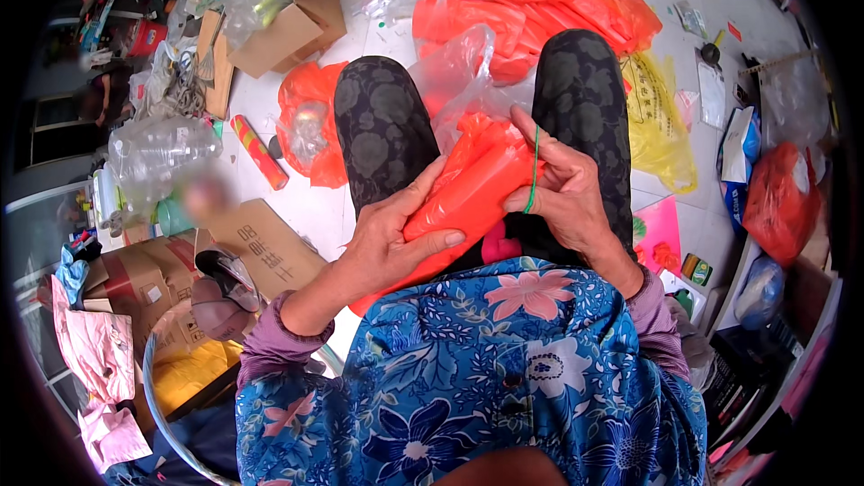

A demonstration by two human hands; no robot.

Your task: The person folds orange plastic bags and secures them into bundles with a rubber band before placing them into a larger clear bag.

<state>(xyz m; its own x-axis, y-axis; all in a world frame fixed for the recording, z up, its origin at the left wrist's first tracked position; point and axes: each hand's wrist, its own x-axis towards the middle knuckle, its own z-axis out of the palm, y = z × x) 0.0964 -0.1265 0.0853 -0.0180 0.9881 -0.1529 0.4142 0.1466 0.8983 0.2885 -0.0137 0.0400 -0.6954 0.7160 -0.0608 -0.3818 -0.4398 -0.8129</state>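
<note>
Over my lap lies a rolled bundle of red plastic film or bags (472,182), slanting up to the right. My left hand (398,229) grips it from the left, with the thumb pressed across its front. A thin green band or string (534,179) is pinched between the thumb and fingers of my right hand (570,182), beside the bundle's upper right end. The band looks stretched upright along the fingers; whether it loops around the bundle I cannot tell. Clear plastic film (466,74) lies between my knees, just beyond the bundle.
More red plastic bags (540,13) are heaped on the floor ahead, by a yellow bag (655,121). To the left are a crumpled red bag (304,155), a red and yellow tube (260,152) and an open cardboard box (304,20). Shelving (732,270) stands on the right.
</note>
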